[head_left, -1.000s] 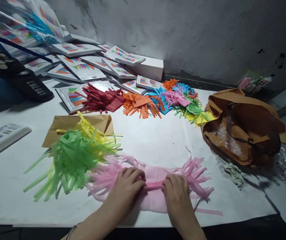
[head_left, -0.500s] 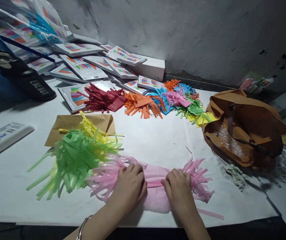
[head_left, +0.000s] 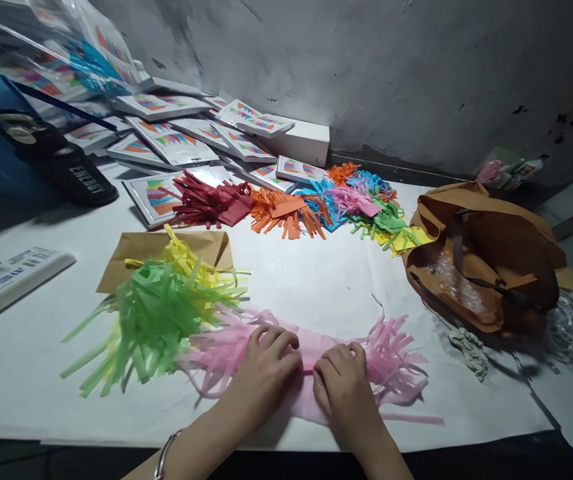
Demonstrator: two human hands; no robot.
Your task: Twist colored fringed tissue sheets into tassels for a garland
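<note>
Pink fringed tissue paper (head_left: 316, 341) lies flat near the front of the table, its cut strips fanning out to the left and right. My left hand (head_left: 269, 373) presses on its middle band with curled fingers. Close beside it, my right hand (head_left: 343, 390) bends its fingers on the same band. Between them shows a narrow, darker pink fold; the fingertips are partly hidden. Touching the pink strips on the left is a heap of green fringed tissue (head_left: 153, 313), with yellow fringed tissue (head_left: 183, 250) behind it.
Behind are a brown paper sheet (head_left: 126, 257), a dark red tassel (head_left: 216, 200), an orange tassel (head_left: 289, 207) and several other coloured ones. Flat printed packs (head_left: 186, 143) pile against the wall. A brown bag (head_left: 486, 253) stands right; a black bottle (head_left: 73, 167) and white device (head_left: 21, 280) are left.
Both hands have drawn closer together over the middle of the pink tissue, and less of the fold shows between them. The view has shifted slightly.
</note>
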